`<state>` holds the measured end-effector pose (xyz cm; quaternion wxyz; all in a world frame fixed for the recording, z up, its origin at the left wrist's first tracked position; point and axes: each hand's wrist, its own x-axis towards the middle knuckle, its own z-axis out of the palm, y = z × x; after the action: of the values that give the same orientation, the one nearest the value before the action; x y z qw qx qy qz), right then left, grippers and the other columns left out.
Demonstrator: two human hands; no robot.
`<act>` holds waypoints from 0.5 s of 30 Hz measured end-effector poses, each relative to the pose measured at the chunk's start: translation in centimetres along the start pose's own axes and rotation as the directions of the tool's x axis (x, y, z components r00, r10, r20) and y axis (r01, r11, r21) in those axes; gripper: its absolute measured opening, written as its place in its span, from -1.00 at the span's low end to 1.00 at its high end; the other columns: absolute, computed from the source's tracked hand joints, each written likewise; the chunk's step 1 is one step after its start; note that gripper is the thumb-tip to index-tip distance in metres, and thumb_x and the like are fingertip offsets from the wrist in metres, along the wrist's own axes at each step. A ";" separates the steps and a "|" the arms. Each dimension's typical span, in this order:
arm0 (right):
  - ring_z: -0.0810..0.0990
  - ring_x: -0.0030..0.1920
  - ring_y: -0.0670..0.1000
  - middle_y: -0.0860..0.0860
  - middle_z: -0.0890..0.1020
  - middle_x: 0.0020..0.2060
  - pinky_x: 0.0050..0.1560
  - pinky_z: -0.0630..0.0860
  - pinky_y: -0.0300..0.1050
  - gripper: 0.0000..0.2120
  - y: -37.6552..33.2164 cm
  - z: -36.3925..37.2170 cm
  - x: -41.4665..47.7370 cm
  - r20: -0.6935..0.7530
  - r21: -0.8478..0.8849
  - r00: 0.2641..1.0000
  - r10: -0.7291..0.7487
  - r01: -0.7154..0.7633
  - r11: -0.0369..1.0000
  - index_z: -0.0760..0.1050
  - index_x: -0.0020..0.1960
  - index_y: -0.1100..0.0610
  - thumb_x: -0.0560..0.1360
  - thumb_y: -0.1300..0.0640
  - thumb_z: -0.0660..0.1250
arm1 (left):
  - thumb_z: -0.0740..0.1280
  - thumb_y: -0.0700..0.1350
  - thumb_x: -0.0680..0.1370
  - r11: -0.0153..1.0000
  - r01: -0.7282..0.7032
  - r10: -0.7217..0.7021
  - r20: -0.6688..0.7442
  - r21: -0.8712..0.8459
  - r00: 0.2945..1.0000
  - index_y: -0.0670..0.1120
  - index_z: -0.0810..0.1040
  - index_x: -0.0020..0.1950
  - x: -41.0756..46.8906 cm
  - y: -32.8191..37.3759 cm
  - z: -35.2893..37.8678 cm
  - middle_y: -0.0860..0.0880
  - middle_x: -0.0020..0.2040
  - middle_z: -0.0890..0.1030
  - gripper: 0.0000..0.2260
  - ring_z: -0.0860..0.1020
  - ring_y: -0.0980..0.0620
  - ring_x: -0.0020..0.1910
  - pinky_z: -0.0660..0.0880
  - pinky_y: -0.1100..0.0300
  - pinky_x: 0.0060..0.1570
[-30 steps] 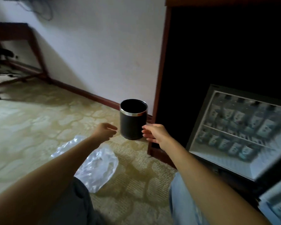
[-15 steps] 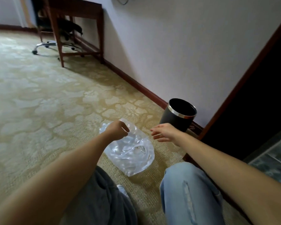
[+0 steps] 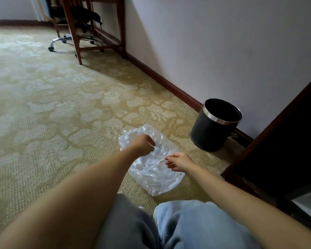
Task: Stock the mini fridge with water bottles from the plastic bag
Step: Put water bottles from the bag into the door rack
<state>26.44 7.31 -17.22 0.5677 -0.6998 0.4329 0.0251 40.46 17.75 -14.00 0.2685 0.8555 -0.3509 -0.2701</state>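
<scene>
Hands dropped from bin [image 3: 215, 126] at 2 o'clock to plastic bag [image 3: 151, 177] on carpet [image 3: 61, 123] at 12. L hand [image 3: 143, 145] fingers pinch its top; R hand [image 3: 180, 161] fingers apart, touching. Bag looks empty: stocking prob. done.

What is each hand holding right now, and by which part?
The left hand seems to pinch the clear plastic bag at its far end. The right hand reaches the bag's middle with loose fingers, gripping nothing.
</scene>
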 end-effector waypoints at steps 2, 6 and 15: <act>0.57 -0.19 -0.04 0.05 0.63 -0.17 -0.14 0.51 -0.21 -0.79 1.0 0.3 1.9 -0.034 -0.027 0.999 -0.024 0.023 0.999 0.56 0.11 0.27 0.59 0.25 0.19 | 0.32 -0.23 0.52 0.995 -0.026 0.022 0.047 0.095 0.999 -0.05 0.60 0.16 1.5 -0.5 1.2 -0.05 0.18 0.59 -0.75 0.57 -0.03 0.11 0.50 0.20 0.06; 0.59 -0.09 0.05 0.11 0.65 0.07 -0.09 0.51 -0.10 -0.75 2.7 1.4 6.0 -0.046 -0.280 0.996 -0.072 0.056 0.958 0.61 0.07 0.20 0.59 0.22 0.16 | 0.24 -0.31 0.54 0.997 -0.028 0.028 -0.003 0.077 1.000 -0.08 0.56 0.19 3.1 -3.6 4.5 -0.06 0.17 0.60 -0.72 0.57 0.01 0.10 0.53 0.17 0.09; 0.53 0.17 0.15 0.17 0.54 0.18 0.14 0.45 -0.08 -0.73 8.5 4.6 16.7 0.196 -0.713 0.974 0.113 0.062 0.698 0.46 0.22 0.24 0.55 0.27 0.15 | 0.27 -0.17 0.55 0.969 -0.136 0.146 -0.037 0.205 0.989 0.03 0.36 0.39 11.0 -10.2 14.6 0.01 0.39 0.36 -0.59 0.36 0.05 0.33 0.35 0.21 0.28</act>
<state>33.56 1.61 -34.22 0.2961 -0.8514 0.3320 0.2780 42.30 11.80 -33.97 0.2078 0.8579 -0.4294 -0.1910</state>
